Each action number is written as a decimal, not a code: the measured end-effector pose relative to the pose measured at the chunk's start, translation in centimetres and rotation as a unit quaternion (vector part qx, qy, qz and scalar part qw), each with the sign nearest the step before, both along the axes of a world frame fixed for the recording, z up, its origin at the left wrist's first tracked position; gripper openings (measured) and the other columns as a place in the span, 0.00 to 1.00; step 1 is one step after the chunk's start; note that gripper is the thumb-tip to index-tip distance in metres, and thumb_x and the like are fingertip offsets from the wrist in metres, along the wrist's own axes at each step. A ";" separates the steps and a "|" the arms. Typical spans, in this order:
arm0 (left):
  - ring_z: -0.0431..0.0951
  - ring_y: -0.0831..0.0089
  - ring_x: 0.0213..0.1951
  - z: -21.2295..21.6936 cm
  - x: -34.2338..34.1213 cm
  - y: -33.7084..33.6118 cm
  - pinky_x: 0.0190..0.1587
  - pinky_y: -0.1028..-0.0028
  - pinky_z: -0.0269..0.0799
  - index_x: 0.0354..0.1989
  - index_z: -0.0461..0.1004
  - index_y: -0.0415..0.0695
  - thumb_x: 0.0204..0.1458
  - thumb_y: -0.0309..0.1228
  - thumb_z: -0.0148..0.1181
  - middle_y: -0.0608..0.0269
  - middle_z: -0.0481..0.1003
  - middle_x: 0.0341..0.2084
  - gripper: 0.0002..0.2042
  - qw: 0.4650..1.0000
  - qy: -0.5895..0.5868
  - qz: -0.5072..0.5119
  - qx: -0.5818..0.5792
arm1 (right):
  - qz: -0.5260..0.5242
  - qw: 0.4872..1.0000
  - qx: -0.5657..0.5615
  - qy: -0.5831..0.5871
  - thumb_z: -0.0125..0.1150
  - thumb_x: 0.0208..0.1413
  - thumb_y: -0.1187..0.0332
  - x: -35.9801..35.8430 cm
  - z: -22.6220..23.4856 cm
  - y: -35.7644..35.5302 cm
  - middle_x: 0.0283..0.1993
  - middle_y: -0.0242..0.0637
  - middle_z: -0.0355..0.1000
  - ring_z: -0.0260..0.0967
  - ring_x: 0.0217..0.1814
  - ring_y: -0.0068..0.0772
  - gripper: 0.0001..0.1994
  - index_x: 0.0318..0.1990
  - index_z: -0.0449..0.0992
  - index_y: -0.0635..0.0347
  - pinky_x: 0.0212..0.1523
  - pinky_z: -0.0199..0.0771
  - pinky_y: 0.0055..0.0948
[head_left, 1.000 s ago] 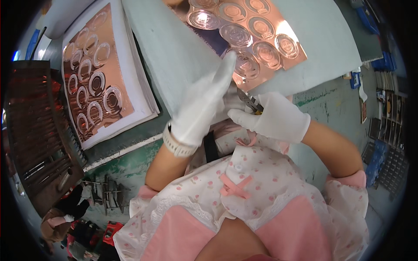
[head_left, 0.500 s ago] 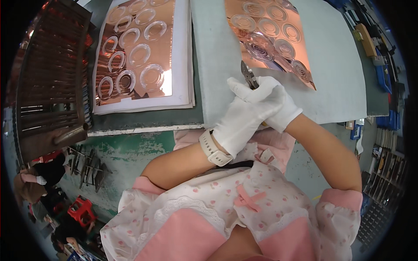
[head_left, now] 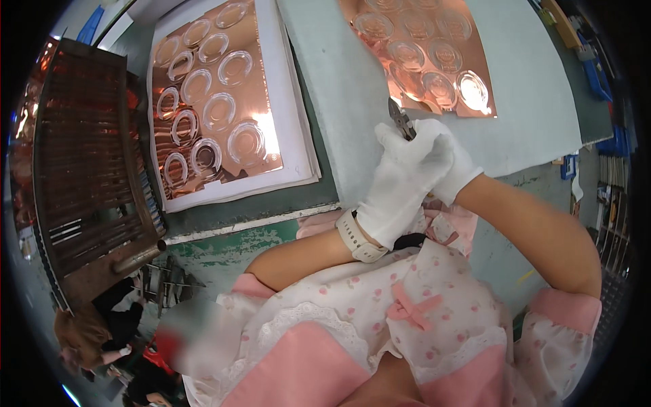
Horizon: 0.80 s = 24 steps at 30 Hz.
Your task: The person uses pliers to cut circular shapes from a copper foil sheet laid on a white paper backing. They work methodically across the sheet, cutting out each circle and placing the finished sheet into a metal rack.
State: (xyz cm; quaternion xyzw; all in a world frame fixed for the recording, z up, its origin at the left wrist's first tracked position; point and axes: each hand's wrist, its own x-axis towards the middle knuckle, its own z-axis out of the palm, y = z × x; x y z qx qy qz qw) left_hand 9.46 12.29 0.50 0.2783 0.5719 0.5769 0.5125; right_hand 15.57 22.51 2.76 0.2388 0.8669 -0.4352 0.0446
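In front of my body my white-gloved hands are pressed together, their fingers closed around a pair of dark-jawed pliers (head_left: pixel 401 121). The jaws stick out from the top of the gloves and point away from me. My left hand (head_left: pixel 400 180), with a pale watch at the wrist, overlaps my right hand (head_left: pixel 460 173). The handles are hidden in the gloves. Just beyond the jaw tips lies a shiny copper-coloured sheet (head_left: pixel 424 34) with rows of round embossed shapes. Whether the tips touch its near edge I cannot tell.
A similar copper-coloured sheet (head_left: pixel 183 68) rests on a white paper stack (head_left: pixel 291 163) at the left. Pale sheeting (head_left: pixel 529 129) covers the table under my work. A brown slatted rack (head_left: pixel 88 169) stands far left. Other people (head_left: pixel 95 332) are at lower left. Blue bins (head_left: pixel 597 78) line the right.
My view has shifted, so the left stack appears tilted and lower. The right sheet's near edge, bent and rippled before, now looks flatter. Both hands stay joined around the pliers.
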 end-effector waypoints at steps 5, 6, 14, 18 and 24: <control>0.69 0.71 0.47 0.0 -0.2 -0.3 0.46 0.68 0.72 0.51 0.62 0.45 0.55 0.34 0.54 0.60 0.62 0.44 0.17 0.980 -0.196 0.017 -0.006 | -0.026 0.998 0.010 -0.053 0.49 0.50 0.69 -0.5 0.5 -0.3 0.25 0.47 0.66 0.67 0.30 0.48 0.08 0.35 0.66 0.64 0.28 0.67 0.38; 0.69 0.71 0.48 0.6 -0.3 -0.3 0.47 0.67 0.71 0.51 0.61 0.44 0.55 0.35 0.54 0.61 0.63 0.45 0.18 0.938 -0.343 0.032 -0.026 | -0.063 0.994 -0.028 -0.088 0.49 0.50 0.69 -0.7 1.0 -0.2 0.24 0.48 0.66 0.67 0.30 0.48 0.09 0.36 0.66 0.64 0.28 0.67 0.39; 0.70 0.64 0.48 -0.3 -4.2 -0.4 0.52 0.65 0.67 0.53 0.62 0.38 0.59 0.46 0.46 0.52 0.69 0.45 0.23 0.848 -0.527 0.044 0.041 | -0.077 0.949 -0.190 -0.241 0.49 0.57 0.54 0.9 2.8 -0.8 0.15 0.36 0.67 0.68 0.18 0.30 0.20 0.23 0.72 0.63 0.22 0.69 0.31; 0.75 0.65 0.40 -0.9 -4.1 0.1 0.43 0.69 0.72 0.50 0.66 0.35 0.58 0.39 0.51 0.54 0.72 0.38 0.20 0.971 -0.238 -0.003 0.033 | -0.065 0.941 -0.179 -0.278 0.49 0.57 0.53 2.5 3.2 -2.0 0.19 0.37 0.69 0.69 0.19 0.28 0.23 0.35 0.73 0.72 0.22 0.70 0.25; 0.69 0.75 0.24 -3.6 -3.4 0.5 0.27 0.74 0.67 0.31 0.69 0.38 0.55 0.38 0.55 0.67 0.65 0.23 0.14 0.965 -0.249 -0.023 -0.080 | -0.123 0.937 -0.227 -0.234 0.57 0.55 0.53 4.1 1.1 -3.1 0.19 0.31 0.66 0.60 0.21 0.18 0.22 0.30 0.74 0.71 0.22 0.62 0.24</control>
